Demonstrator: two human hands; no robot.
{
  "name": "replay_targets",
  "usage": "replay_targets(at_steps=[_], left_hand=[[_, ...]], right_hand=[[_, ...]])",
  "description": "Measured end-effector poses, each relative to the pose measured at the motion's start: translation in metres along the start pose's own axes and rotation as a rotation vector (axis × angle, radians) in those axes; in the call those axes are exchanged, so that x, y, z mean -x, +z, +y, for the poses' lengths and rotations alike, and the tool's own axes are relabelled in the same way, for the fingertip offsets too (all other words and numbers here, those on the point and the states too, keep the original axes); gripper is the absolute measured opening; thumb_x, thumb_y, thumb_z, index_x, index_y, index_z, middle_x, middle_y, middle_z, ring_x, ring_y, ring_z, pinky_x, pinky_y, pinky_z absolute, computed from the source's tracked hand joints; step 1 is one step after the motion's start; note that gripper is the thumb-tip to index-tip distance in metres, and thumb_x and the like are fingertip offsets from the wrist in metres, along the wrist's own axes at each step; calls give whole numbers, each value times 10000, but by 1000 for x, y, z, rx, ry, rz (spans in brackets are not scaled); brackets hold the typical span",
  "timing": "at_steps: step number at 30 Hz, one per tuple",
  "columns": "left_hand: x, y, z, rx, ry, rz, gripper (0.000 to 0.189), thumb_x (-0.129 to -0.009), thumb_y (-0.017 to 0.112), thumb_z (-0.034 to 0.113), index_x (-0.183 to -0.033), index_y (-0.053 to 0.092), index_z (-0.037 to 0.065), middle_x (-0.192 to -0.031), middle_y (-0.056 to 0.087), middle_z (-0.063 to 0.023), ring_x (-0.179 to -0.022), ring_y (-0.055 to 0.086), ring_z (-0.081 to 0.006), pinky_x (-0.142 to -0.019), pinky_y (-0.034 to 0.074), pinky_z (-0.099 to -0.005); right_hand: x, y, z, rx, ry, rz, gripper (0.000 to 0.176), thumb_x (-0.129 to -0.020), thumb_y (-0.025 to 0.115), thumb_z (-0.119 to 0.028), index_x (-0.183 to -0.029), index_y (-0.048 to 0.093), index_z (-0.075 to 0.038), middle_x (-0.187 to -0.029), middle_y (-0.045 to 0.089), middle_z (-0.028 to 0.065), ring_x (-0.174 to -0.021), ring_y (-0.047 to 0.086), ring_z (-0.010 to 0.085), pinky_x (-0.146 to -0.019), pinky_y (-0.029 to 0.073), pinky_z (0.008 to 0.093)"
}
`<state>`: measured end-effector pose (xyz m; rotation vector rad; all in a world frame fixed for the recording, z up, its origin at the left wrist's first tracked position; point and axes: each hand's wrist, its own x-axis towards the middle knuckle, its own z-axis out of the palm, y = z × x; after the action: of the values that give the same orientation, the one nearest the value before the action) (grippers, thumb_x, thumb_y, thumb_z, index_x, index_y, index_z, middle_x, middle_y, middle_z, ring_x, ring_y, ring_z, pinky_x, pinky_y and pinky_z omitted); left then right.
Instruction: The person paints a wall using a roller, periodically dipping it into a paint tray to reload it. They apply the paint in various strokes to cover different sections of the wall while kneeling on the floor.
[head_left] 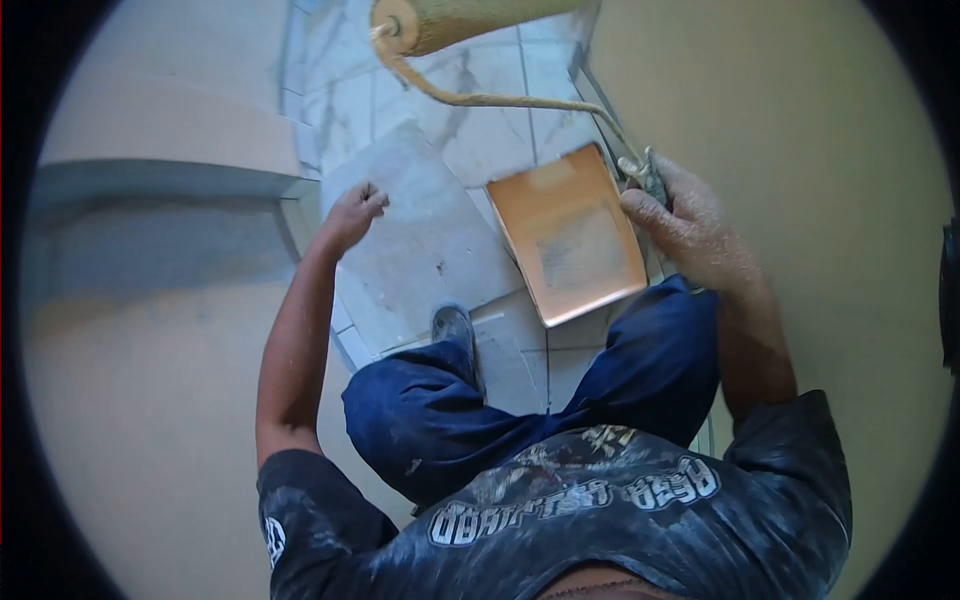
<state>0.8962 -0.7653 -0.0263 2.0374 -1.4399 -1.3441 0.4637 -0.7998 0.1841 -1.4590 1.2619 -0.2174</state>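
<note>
My right hand, speckled with pale paint, is closed round the handle of a paint roller. The roller's bent frame runs up and left from my fist, and its thick yellowish sleeve lies at the top edge of the view. My left hand hangs in the air on the left, fingers curled in, with nothing visible in them. Between the hands, nearer the right one, an orange paint tray rests on the floor. A greyish patch of paint or wet film marks its lower part.
A large pale sheet lies on the marbled tile floor, left of the tray. Beige walls stand close on the right and left. One shoe is at the sheet's near edge, below my bent knees.
</note>
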Motion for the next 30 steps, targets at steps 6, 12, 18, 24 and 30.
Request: replay_targets(at_steps=[6, 12, 18, 24, 30], left_hand=[[-116, 53, -7, 253, -47, -170, 311, -960, 535, 325, -1074, 621, 48, -1016, 656, -68, -969, 613, -174, -850, 475, -342], [-186, 106, -15, 270, 34, -269, 345, -984, 557, 337, -1138, 627, 36, -1058, 669, -73, -959, 611, -167, -852, 486, -322], [-201, 149, -24, 187, 225, -270, 314, -965, 609, 290, -1139, 700, 44, -939, 708, -96, -852, 653, -179, -771, 514, -316], [-192, 167, -17, -24, 272, -283, 299, -940, 625, 286, -1124, 718, 70, -993, 720, -164, -902, 691, -260, -808, 520, -354], [-192, 171, -17, -68, 377, -291, 278, -918, 640, 274, -1076, 731, 64, -950, 721, -166, -871, 697, -271, -791, 524, -366]], right_hand=[[-6, 14, 19, 359, 95, 82, 376, -986, 550, -363, -1010, 547, 12, -725, 585, 176, -699, 600, 317, -678, 467, 438], [3, 59, 93, 370, 442, 6, 358, -1019, 448, -328, -1037, 522, 21, -835, 622, 284, -866, 603, 479, -745, 461, 529], [15, 118, 180, 360, 619, 106, 347, -1010, 455, -317, -1089, 516, 15, -910, 640, 291, -922, 598, 492, -805, 450, 566], [5, 149, 213, 374, 729, 64, 336, -1006, 465, -326, -1091, 513, -5, -950, 646, 288, -958, 600, 487, -835, 454, 567], [-2, 164, 219, 358, 801, 68, 352, -1006, 469, -347, -1104, 509, -11, -966, 649, 284, -967, 606, 478, -845, 459, 565]])
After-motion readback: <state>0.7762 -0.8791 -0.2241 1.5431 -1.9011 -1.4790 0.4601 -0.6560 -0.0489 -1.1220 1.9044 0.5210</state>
